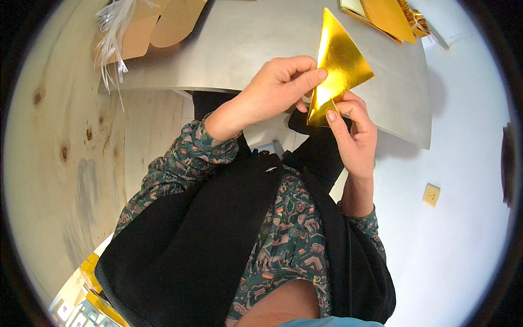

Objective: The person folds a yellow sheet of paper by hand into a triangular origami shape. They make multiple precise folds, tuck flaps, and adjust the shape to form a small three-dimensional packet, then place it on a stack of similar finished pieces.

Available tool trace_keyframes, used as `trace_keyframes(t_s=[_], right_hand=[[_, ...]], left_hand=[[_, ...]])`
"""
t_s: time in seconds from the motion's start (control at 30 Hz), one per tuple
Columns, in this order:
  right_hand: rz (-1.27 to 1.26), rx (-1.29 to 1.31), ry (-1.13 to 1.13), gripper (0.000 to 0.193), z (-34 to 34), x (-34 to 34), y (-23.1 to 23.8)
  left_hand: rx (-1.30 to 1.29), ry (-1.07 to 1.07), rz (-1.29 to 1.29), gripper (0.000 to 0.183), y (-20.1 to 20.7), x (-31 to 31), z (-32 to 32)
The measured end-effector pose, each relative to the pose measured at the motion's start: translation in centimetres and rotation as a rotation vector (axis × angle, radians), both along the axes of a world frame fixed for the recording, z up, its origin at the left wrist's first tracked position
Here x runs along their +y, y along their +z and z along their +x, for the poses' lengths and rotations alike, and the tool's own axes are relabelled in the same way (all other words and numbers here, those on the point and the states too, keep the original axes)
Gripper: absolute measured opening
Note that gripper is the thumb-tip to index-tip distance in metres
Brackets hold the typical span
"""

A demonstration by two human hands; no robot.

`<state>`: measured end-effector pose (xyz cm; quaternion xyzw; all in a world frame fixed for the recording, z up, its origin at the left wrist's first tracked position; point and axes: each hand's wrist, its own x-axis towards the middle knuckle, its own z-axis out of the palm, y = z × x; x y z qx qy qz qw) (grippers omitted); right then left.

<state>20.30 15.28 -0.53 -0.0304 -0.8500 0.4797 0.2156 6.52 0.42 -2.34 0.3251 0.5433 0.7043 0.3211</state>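
A shiny gold foil sheet [340,57], creased into pointed, triangular shapes, is held up between my hands near the edge of the grey table [218,54]. My left hand [283,84] grips its left edge, with the thumb lying on the gold face and the fingers behind it. Lower down, my right hand [354,128] pinches the sheet near its bottom corner, where a small flap stands up beside the thumb. The fingertips behind the sheet are partly hidden.
An open cardboard box [177,24] with white plastic strips [114,41] hanging from it stands at the far left of the table. Gold foil pieces [387,16] lie at the far right. A wall socket [431,194] is on the white wall.
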Motion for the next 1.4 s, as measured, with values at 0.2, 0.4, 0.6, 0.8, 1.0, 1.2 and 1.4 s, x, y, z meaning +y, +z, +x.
trace_keyframes(t_s=[0.2,0.4,0.6,0.8,1.0,1.2,1.4], right_hand=[[-0.029,0.017,-0.067,0.010,-0.7,-0.1,-0.4],[-0.212,0.002,-0.088,0.009,-1.1,-0.8,-0.8],[-0.119,-0.047,0.000,0.033,0.7,0.5,0.5],[0.430,0.337,-0.190,0.034,2.1,1.7,7.8],[0.690,-0.103,0.137,0.031,-0.3,0.0,9.3],[0.219,-0.218,0.152,0.023,-0.8,-0.2,9.1],[0.206,-0.309,0.165,0.020,-0.6,-0.7,10.2]], left_hand=[[0.058,0.107,0.108,0.035,-0.6,0.0,1.3],[-0.162,0.043,0.216,0.031,-0.7,0.1,2.3],[0.031,0.169,0.062,0.018,0.7,-1.4,0.4],[0.584,-0.056,-0.110,0.018,3.3,-3.9,-1.2],[0.282,-0.172,-0.071,0.018,4.5,-4.1,0.0],[0.208,-0.044,0.161,0.023,3.3,-4.1,0.4],[0.147,-0.002,0.163,0.019,3.3,-4.3,0.8]])
